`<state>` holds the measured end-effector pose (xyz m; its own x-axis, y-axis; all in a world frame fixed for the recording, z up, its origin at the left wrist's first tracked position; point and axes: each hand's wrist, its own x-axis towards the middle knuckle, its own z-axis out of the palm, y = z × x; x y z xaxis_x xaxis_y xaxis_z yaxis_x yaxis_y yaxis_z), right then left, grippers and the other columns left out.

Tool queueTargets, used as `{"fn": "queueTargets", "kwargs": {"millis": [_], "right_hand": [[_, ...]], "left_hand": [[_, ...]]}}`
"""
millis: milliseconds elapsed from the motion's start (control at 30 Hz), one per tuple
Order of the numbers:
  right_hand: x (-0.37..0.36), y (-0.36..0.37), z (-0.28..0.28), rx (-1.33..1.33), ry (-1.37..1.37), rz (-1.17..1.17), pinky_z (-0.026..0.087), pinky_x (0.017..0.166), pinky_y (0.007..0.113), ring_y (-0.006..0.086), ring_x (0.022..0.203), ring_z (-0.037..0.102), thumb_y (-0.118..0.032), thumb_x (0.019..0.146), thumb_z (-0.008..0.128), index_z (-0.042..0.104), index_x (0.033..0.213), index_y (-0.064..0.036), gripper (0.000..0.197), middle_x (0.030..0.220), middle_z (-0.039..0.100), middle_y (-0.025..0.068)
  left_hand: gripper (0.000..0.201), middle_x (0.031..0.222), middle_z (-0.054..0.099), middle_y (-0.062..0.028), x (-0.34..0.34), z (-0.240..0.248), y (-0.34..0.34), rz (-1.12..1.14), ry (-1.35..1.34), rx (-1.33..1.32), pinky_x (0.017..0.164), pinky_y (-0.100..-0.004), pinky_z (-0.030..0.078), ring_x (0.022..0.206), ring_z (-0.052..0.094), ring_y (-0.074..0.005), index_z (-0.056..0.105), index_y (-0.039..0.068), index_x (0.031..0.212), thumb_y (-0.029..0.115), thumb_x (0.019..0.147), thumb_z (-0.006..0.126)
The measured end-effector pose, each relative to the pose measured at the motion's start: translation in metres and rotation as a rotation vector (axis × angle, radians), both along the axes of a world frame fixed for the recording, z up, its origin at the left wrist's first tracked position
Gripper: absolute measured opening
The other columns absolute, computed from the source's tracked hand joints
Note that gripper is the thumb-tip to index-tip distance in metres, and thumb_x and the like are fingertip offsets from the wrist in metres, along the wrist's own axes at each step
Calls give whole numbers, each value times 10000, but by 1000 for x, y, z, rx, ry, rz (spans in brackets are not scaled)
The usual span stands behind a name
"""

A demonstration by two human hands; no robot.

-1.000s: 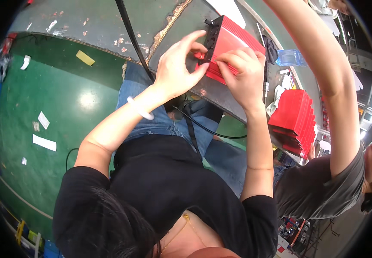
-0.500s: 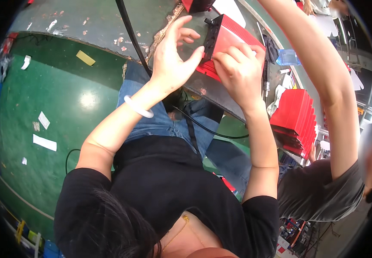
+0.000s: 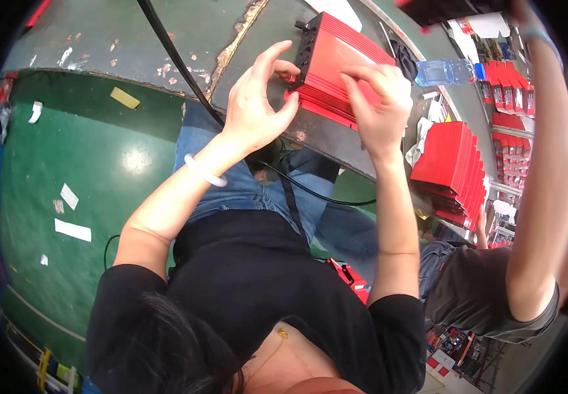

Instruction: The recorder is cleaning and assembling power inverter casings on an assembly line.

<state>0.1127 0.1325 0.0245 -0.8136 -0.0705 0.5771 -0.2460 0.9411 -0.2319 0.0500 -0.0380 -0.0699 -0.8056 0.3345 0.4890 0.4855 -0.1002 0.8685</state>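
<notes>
A red ribbed metal case [image 3: 343, 56] with a black end panel [image 3: 305, 49] rests on the worktable before me. Another red metal edge [image 3: 330, 113] shows beneath its near side. Beside the black panel, my left hand [image 3: 256, 102] is open, thumb and fingers spread, with a white bangle on the wrist. It holds nothing that I can see. My right hand [image 3: 383, 108] is over the case's right part, thumb and forefinger closed in a pinch. Whether something small sits between those fingertips is too fine to tell.
A black cable [image 3: 172, 59] crosses the worktable [image 3: 113, 39] in front of my left arm. To the right are stacked red casings [image 3: 451, 167], a clear bottle [image 3: 446, 72] and a co-worker's raised arm [image 3: 546, 151]. That person's hand has a dark red-and-black unit [image 3: 451, 10].
My right hand has drawn its curled fingers into a pinch over the case. My left hand stays open beside the panel. The co-worker's arm has swung right, carrying a red-and-black unit.
</notes>
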Motion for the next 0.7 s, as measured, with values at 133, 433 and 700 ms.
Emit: {"fn": "queueTargets", "kwargs": {"millis": [133,433,700], "right_hand": [[15,-11,-7,-37,-45,8,443,758,316,200,797,630,-26,735,748,703,837,-69,120,820,692,34],[18,-24,-45,165,118,-128,349,815,360,157,829,590,-174,672,769,663,789,-171,158,795,629,-56],[26,-24,-50,240,208,-163,346,787,334,166,812,592,-116,649,793,686,826,-159,211,822,648,-36]], "left_hand": [[698,1024,662,-74,0,2,1,42,55,-82,853,-376,506,915,643,-238,438,108,1360,54,719,710],[690,1070,673,-36,-3,1,4,14,24,-161,818,-331,495,950,645,-182,465,131,1369,110,750,769],[671,967,710,-38,-1,-1,5,25,23,-116,753,-287,478,889,653,-137,512,106,1334,132,734,810]]}}
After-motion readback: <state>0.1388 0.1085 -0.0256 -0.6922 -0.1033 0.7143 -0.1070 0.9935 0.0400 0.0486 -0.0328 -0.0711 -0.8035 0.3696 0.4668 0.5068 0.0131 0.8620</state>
